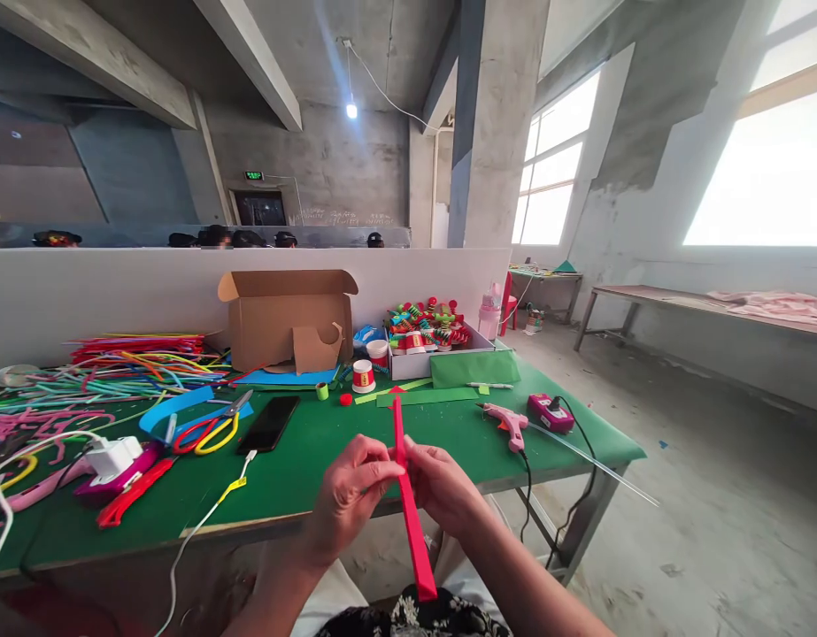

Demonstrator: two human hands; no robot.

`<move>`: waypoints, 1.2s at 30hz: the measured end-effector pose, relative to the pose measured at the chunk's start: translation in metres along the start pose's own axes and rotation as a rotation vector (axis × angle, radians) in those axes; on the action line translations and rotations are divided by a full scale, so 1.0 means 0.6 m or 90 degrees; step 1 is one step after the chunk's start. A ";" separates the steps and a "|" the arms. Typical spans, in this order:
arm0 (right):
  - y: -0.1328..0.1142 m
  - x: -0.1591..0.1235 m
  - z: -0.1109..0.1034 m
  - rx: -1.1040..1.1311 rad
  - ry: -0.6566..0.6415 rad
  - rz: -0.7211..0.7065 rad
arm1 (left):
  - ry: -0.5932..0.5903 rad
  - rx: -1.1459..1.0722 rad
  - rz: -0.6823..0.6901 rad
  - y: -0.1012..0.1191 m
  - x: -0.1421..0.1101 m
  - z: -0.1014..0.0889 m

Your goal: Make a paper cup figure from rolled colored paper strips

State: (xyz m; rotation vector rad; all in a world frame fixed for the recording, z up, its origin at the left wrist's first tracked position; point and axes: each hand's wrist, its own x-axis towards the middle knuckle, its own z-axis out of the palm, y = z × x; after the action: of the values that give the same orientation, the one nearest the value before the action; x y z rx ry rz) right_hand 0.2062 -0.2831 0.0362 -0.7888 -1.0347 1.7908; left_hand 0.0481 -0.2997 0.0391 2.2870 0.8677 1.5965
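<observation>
A long, narrow red strip [414, 531], seemingly folded lengthwise, is held between my two hands over the table's front edge. My left hand [355, 487] pinches it from the left with thumb and fingers. From the other side my right hand [444, 487] grips the same strip at about the same height. The strip's far end points toward a small red piece [396, 390] on the table; its near end hangs over my lap. Beyond the hands lie green strips [435, 398], a red round piece [345, 400] and a paper cup [364, 376].
On the green table [342, 433] lie a pink glue gun [511, 426], a black phone [270, 425], scissors [215, 429] and a red cutter [135, 492]. Pipe cleaners [129, 372] pile up at left. A cardboard box [281, 323] and a box of finished crafts [427, 336] stand behind.
</observation>
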 end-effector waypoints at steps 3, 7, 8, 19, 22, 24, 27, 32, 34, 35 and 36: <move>-0.002 0.002 -0.006 -0.021 0.015 -0.022 | -0.031 -0.040 -0.095 -0.005 -0.017 0.012; -0.004 -0.001 -0.010 -0.083 0.052 -0.093 | -0.008 -0.068 -0.239 -0.012 -0.025 0.017; -0.005 -0.002 -0.010 -0.100 0.054 -0.111 | -0.015 -0.077 -0.261 -0.013 -0.025 0.018; -0.009 -0.007 -0.005 -0.168 0.105 -0.146 | -0.084 -0.073 -0.387 -0.009 -0.032 0.027; -0.008 -0.012 -0.002 -0.179 0.096 -0.155 | -0.100 -0.093 -0.442 -0.005 -0.028 0.026; -0.006 -0.013 -0.002 -0.184 0.096 -0.155 | -0.103 -0.115 -0.471 0.001 -0.024 0.025; -0.002 -0.014 -0.002 -0.178 0.097 -0.154 | -0.101 -0.145 -0.510 0.009 -0.020 0.025; 0.001 -0.017 -0.001 -0.178 0.109 -0.161 | -0.106 -0.191 -0.548 0.013 -0.018 0.028; 0.003 -0.018 -0.001 -0.186 0.112 -0.166 | -0.103 -0.211 -0.558 0.012 -0.020 0.029; 0.005 -0.017 -0.002 -0.190 0.111 -0.168 | -0.101 -0.219 -0.562 0.011 -0.020 0.030; 0.007 -0.016 -0.003 -0.192 0.109 -0.169 | -0.099 -0.225 -0.566 0.011 -0.021 0.031</move>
State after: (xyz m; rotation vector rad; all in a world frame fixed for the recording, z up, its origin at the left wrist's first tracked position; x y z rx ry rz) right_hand 0.2098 -0.2924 0.0325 -0.9216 -1.2480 1.3374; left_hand 0.0640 -0.3094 0.0252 1.4226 1.2010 1.0367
